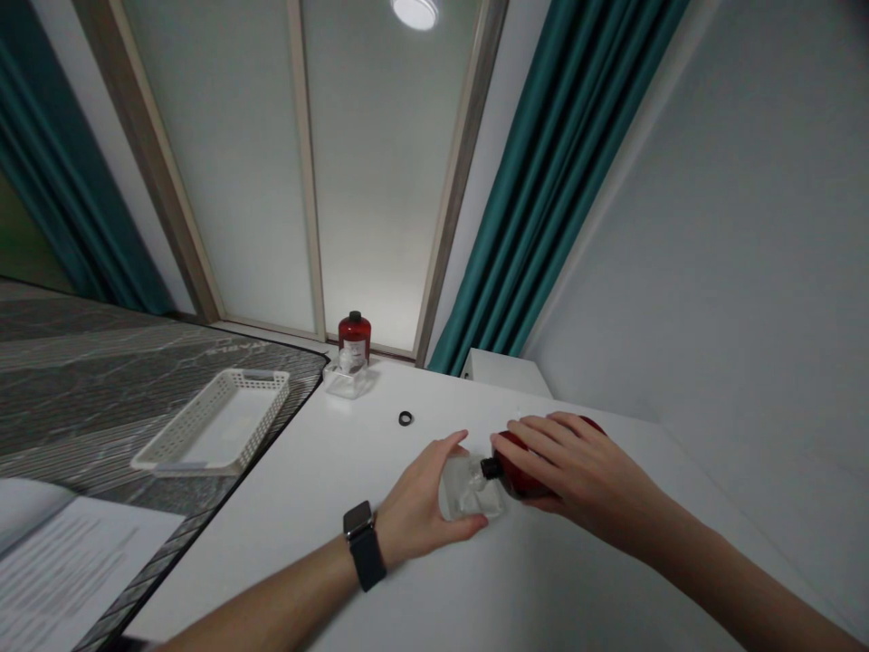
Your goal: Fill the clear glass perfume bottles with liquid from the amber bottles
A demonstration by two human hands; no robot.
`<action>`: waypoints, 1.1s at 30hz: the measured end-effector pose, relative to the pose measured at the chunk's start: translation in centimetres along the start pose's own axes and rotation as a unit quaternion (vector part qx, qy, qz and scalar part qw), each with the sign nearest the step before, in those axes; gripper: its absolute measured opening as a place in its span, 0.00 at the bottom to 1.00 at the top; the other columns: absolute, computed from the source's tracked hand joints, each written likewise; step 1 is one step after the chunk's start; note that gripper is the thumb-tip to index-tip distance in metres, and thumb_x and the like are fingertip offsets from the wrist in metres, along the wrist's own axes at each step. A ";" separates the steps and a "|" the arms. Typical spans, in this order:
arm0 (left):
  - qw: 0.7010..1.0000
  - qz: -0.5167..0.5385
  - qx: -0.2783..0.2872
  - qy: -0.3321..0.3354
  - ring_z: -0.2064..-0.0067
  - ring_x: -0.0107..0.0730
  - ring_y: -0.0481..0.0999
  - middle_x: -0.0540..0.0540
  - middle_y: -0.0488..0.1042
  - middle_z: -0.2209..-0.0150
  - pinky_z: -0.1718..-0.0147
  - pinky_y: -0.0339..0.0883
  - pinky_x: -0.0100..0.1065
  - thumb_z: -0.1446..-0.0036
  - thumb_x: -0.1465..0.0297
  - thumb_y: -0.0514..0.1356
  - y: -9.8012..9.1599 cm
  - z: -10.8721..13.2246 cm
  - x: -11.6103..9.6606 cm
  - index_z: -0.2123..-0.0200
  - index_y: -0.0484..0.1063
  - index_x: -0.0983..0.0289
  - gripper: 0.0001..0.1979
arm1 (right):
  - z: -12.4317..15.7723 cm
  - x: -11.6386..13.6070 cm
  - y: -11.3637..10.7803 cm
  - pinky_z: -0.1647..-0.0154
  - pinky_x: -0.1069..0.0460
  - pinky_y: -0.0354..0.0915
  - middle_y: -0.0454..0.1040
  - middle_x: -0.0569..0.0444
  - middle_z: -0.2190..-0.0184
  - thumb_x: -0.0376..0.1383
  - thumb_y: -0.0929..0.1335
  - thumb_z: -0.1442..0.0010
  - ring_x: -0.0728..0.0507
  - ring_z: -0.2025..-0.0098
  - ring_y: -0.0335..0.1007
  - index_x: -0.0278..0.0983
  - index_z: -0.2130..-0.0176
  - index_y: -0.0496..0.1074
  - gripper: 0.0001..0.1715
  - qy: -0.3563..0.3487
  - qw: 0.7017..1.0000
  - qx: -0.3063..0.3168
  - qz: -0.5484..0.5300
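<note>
My right hand (570, 462) is wrapped around a dark red bottle (520, 466), which is tipped on its side. The black neck of that bottle points left, at the mouth of a small clear square bottle (468, 493). Around the clear bottle curves my left hand (427, 503), thumb on the near side and fingers on the far side. A dark watch (363, 534) sits on my left wrist. Whether liquid flows between the bottles I cannot make out. Farther back on the white table (339, 498) lies a small black ring (405, 418).
Another red bottle (354, 330) with a black cap stands at the table's far edge, behind a clear glass bottle (346, 380). To the left, a white perforated basket (217, 426) and an open book (88, 561) rest on a grey patterned surface. A white box (506, 371) stands beyond the table.
</note>
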State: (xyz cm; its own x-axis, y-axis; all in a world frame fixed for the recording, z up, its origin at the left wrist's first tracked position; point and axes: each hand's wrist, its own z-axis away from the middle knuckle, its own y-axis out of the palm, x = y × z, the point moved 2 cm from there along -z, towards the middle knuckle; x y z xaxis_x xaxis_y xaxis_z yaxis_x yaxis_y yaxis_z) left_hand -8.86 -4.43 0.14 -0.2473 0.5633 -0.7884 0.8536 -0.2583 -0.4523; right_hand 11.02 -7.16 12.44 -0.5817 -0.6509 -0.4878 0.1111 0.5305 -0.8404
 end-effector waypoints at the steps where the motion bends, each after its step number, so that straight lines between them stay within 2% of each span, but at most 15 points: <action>1: 1.000 0.000 -0.002 0.000 0.42 0.48 0.71 0.61 0.69 0.43 0.40 0.63 0.52 0.54 0.71 0.71 0.0 0.0 0.0 0.35 0.49 0.60 0.48 | 0.0 0.0 0.0 0.56 0.45 0.63 0.79 0.49 0.51 0.43 0.76 0.45 0.37 0.55 0.74 0.38 0.43 0.66 0.35 -0.001 1.000 -0.002 -0.001; 13: 1.000 0.000 -0.006 0.006 0.43 0.48 0.71 0.61 0.70 0.43 0.40 0.63 0.51 0.54 0.71 0.71 -0.1 -0.1 -0.3 0.35 0.50 0.60 0.47 | -0.1 -0.1 0.0 0.56 0.45 0.63 0.78 0.48 0.50 0.43 0.75 0.44 0.37 0.54 0.73 0.38 0.42 0.65 0.34 -0.006 1.000 0.004 0.011; 20: 1.000 0.008 0.001 -0.002 0.43 0.46 0.71 0.61 0.70 0.44 0.40 0.63 0.49 0.55 0.70 0.72 -0.2 -0.1 -0.3 0.35 0.50 0.62 0.47 | -0.1 -0.2 0.2 0.55 0.45 0.61 0.78 0.50 0.51 0.44 0.76 0.45 0.38 0.55 0.73 0.38 0.43 0.66 0.34 -0.010 1.000 -0.012 0.018; 26: 1.000 0.006 -0.005 0.004 0.43 0.46 0.71 0.59 0.70 0.44 0.40 0.62 0.49 0.55 0.70 0.72 0.0 -0.1 -0.1 0.35 0.49 0.61 0.48 | -0.2 -0.2 0.1 0.55 0.45 0.61 0.78 0.49 0.51 0.43 0.76 0.44 0.38 0.55 0.73 0.38 0.43 0.66 0.33 -0.013 1.000 -0.011 0.025; 33: 1.000 0.008 -0.007 0.009 0.43 0.45 0.71 0.59 0.70 0.44 0.40 0.63 0.48 0.55 0.70 0.71 -0.1 -0.1 -0.1 0.35 0.49 0.61 0.48 | -0.3 -0.2 -0.1 0.55 0.45 0.61 0.79 0.50 0.52 0.43 0.78 0.47 0.38 0.55 0.73 0.38 0.43 0.67 0.36 -0.018 0.999 -0.017 0.029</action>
State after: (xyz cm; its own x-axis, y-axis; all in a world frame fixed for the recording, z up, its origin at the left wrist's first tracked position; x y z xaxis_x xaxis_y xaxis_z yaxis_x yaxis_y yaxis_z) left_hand -8.84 -4.39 0.32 -0.2254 0.5730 -0.7880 0.8637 -0.2568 -0.4337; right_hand 10.93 -6.94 12.74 -0.5459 -0.6376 -0.5436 0.1152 0.5855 -0.8025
